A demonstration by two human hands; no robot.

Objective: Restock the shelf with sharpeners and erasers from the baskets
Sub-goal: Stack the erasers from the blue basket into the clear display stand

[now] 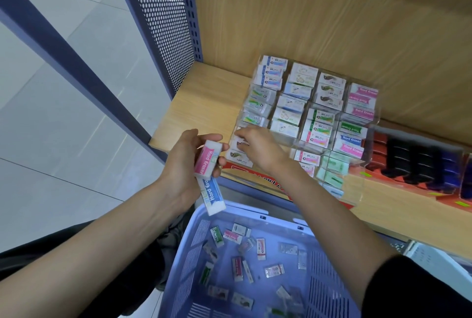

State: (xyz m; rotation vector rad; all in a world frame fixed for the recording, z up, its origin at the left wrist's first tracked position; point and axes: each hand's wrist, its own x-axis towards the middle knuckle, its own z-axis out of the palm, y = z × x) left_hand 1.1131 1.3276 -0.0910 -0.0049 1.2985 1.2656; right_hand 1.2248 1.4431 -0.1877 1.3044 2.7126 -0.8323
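Note:
My left hand [185, 162] grips two large "Hard Eraser" blocks, a pink-sleeved one [207, 158] on top and a blue-sleeved one [212, 196] below it. My right hand [258, 148] reaches into the front-left compartment of a clear tiered display case [362, 139] on the wooden shelf [204, 98]; its fingers touch small erasers [238, 155] there, and whether they hold one is hidden. Below, a lavender plastic basket [194, 248] holds several loose small erasers [236, 237].
Dark and blue boxed items [419, 164] sit in a red tray right of the case. A perforated blue upright [163, 24] closes the shelf's left side. A white basket corner [434, 264] shows at the lower right. Grey tiled floor lies on the left.

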